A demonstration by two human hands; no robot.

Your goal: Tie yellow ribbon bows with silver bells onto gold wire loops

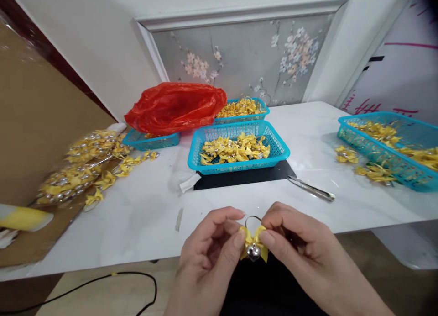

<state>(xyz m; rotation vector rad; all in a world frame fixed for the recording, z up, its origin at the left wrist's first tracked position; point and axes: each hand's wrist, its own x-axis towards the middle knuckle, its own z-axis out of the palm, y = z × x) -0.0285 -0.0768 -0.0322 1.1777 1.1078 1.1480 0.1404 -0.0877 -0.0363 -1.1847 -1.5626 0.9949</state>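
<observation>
Both my hands meet at the near edge of the white table (153,215), pinching one small yellow ribbon bow (253,243) with a silver bell (253,252) hanging from it and a thin wire loop above it. My left hand (210,256) grips the bow's left wing with thumb and forefinger. My right hand (301,252) grips the right wing the same way. Straight ahead stands a blue basket (198,142) holding several finished yellow bows with bells.
Metal tweezers (311,188) lie right of a black mat (239,176). A red plastic bag (174,106) covers another blue basket (150,141); a third basket (241,110) is behind. A larger basket (386,156) sits at right, loose bows (345,155) beside it. Heaped bows (82,165) lie left. A black cable (102,281) runs below.
</observation>
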